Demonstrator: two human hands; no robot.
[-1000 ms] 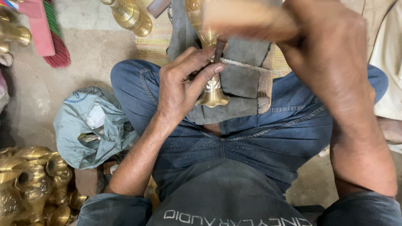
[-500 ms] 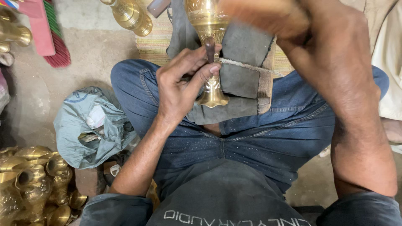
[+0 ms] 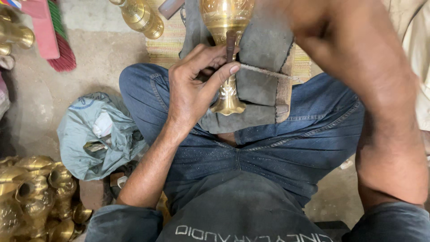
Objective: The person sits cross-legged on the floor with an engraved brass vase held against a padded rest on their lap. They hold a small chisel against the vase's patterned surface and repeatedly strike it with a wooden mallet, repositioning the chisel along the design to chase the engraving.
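Dark punch [image 3: 230, 45] pinched between left fingers [image 3: 224, 71].

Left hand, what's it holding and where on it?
The left hand pinches a thin dark metal punch around its lower shaft, the tip against the brass vase.

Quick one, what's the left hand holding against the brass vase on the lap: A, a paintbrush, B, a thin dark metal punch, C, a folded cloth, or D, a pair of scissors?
B: the left hand pinches a thin dark punch upright between thumb and fingers, its tip set on the brass vase.
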